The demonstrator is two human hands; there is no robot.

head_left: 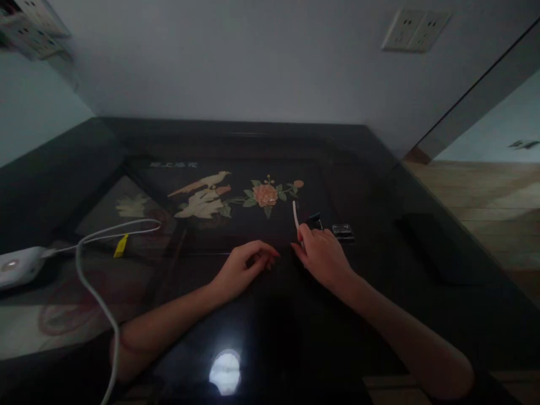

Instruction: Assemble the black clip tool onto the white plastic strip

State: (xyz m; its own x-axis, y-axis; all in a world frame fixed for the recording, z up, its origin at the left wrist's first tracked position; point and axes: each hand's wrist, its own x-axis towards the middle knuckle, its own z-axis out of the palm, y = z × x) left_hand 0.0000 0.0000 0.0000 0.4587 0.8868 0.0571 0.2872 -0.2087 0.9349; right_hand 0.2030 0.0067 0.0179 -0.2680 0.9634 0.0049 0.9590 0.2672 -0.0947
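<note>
Left hand (244,264) resting on the dark table (379,185), fingers curled loose, gripping nothing. Right hand (323,253) just beside it, pinching a thin white stick (296,216) upright. Beyond the stick, a small shiny clip (342,230), then the flower inlay (265,194).

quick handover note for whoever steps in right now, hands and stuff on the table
Left hand: resting on the dark glossy table, fingers curled, holding nothing that shows.
Right hand: pinching a thin white stick that points up and away; what it is cannot be told.
Just beyond the right hand: a small black item and a small shiny block, both on the table.
Far left: a white device with a white cable looping toward the near edge.
Done: stick picked up. Left: black item and block untouched.
</note>
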